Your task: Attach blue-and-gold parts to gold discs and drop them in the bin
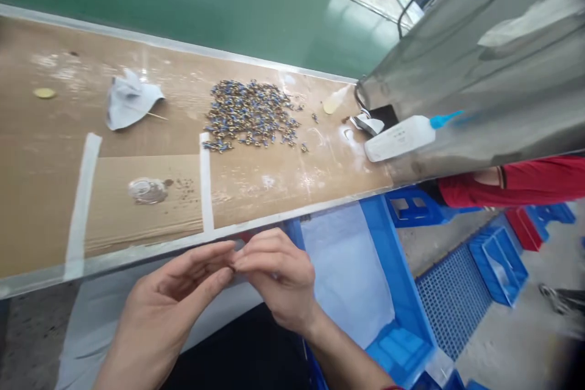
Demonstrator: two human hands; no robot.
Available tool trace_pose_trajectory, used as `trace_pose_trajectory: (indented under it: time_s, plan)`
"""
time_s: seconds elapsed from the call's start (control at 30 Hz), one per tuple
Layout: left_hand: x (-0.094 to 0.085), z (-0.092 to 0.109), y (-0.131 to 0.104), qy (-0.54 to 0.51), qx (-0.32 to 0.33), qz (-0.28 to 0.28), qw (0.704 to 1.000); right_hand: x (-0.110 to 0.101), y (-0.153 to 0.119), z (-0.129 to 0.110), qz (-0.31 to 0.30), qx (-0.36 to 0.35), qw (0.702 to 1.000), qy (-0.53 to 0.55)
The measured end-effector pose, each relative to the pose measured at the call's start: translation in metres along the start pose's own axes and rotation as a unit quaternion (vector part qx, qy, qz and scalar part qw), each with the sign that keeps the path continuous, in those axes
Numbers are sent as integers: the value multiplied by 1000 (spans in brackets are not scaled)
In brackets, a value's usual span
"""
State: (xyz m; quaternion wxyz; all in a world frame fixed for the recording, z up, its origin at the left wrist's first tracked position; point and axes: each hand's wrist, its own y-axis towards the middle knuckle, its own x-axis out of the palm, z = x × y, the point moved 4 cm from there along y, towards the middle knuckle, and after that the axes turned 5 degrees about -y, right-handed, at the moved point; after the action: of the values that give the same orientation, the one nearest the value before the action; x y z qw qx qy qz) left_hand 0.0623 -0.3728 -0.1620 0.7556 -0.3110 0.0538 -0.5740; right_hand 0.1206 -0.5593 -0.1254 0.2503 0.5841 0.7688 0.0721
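Just in front of the table edge, my left hand and my right hand meet at the fingertips. Both are pinched around something too small to make out, hidden between thumbs and fingers. Beyond them on the brown tabletop lies a heap of small brass-and-blue metal parts, with a few loose ones at its right side. Nearer to my left hand, a clear glossy blob sits on a cardboard sheet beside dark specks.
A white bottle with a blue nozzle lies at right against a metal duct. Crumpled paper with a thin stick is at left. A lined blue crate stands below right. Another person's red sleeve shows behind the duct.
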Motion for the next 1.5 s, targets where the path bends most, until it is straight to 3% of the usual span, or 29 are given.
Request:
trace_pose_trajectory:
  time_s: [0.1, 0.17, 0.23, 0.3, 0.37, 0.47, 0.7, 0.83, 0.97, 1.03, 1.17, 1.23, 1.3, 1.4, 1.5]
  plan:
    - [4, -2, 1, 50, -15, -47, 998, -50, -30, 44, 105, 159, 980, -51]
    - [-2, -1, 1, 73, -7, -36, 997, -93, -56, 90, 186, 263, 938, -127]
    - [-11, 0, 2, 80, -1, -15, 997, -128, -76, 141, 214, 314, 911, -161]
    - [-22, -2, 2, 87, -1, 2, 996, -152, -91, 191, 196, 356, 897, -172]
    - [-33, -4, 3, 104, 4, 19, 994, -163, -102, 232, 173, 392, 886, -180]
    - [-46, -11, 3, 132, 8, 22, 991, -164, -114, 269, 148, 429, 869, -199]
    - [-54, -13, 0, 126, 3, 27, 992, -158, -128, 297, 125, 464, 847, -228]
    - [-52, -6, -3, 118, -4, 33, 992, -156, -125, 293, 130, 463, 846, -229]
    - [-51, 0, -5, 96, -1, 27, 995, -152, -114, 263, 168, 432, 856, -230]
    - [-54, 1, -6, 77, 5, 32, 997, -152, -106, 232, 217, 393, 861, -238]
    - [-64, -2, -5, 62, 5, 49, 997, -152, -78, 149, 337, 279, 863, -254]
    - [-67, -4, -4, 63, 6, 45, 997, -141, -48, 110, 338, 233, 877, -247]
    - [-67, -4, -4, 67, 14, 34, 997, -116, -4, 81, 262, 205, 915, -228]
    - [-66, 1, -9, 79, 28, 20, 996, -55, 74, 58, 33, 141, 972, -183]
    - [-76, 7, -19, 84, 36, 50, 995, 0, 134, 47, -91, 44, 975, -200]
